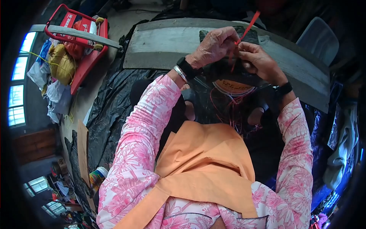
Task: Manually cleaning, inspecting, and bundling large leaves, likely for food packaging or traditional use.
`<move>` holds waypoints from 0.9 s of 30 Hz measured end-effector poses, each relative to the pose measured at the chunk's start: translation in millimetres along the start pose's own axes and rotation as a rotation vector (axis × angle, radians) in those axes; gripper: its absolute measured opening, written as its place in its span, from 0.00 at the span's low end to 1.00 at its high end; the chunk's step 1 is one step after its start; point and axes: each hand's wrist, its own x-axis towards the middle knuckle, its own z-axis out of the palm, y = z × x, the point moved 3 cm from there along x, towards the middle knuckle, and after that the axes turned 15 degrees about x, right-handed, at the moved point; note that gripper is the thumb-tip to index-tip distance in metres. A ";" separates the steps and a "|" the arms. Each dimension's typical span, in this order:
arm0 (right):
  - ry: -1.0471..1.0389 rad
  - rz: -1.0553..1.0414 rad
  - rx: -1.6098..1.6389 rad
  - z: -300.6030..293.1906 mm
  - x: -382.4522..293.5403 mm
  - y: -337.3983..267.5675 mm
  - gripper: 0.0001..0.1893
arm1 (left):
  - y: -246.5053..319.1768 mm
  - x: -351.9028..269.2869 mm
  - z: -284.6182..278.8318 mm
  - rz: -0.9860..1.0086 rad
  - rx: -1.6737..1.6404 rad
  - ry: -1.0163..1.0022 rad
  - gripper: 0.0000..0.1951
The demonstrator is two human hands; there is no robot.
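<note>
My left hand and my right hand meet above a wooden plank. Both pinch a thin red strip, whose one end sticks up to the right while another end hangs below my fingers. Under my hands is a dark, shiny bundle; shadow hides its details. Part of a dark green patch shows on the plank behind my fingers. Below the bundle, between my feet, shows a round brown surface with writing, its pale rim tangled with red strands.
The weathered plank lies across the far side. Black plastic sheeting covers the floor. To the left, a red metal frame stands with bags around it, including a yellow sack. A grey plastic chair back is at the far right.
</note>
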 end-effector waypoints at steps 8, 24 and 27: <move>0.027 -0.038 -0.106 -7.5 -2.7 -1.1 0.07 | 6.7 0.8 0.4 0.240 0.324 0.231 0.08; 0.316 -0.533 -1.107 -3.6 -6.1 -6.3 0.06 | -17.1 -16.2 8.9 -0.052 -0.229 0.150 0.05; 0.390 -0.404 -1.197 5.9 -12.5 -4.6 0.07 | -22.1 -23.2 4.7 -0.040 -0.180 0.112 0.06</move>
